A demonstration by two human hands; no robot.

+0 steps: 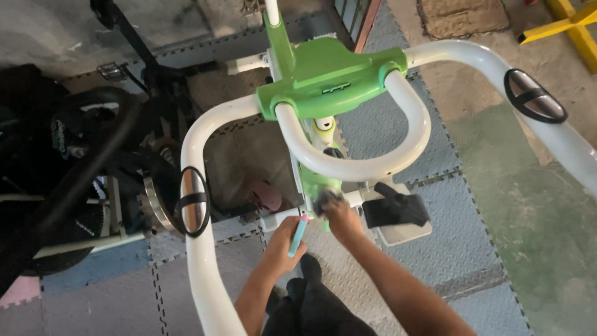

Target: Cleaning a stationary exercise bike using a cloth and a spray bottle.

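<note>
I look down over a green and white exercise bike. Its white handlebars loop out from a green console block. Below them, my left hand grips a slim teal tool like a pen or small screwdriver, near the bike's lower frame. My right hand is closed around a dark knob on the green frame post. A black pedal with a strap sticks out just right of my right hand.
Black exercise machine with a metal flywheel stands at left. Grey foam puzzle mats cover the floor, green concrete at right. Metal grip sensors sit on the handlebars. Yellow frame top right.
</note>
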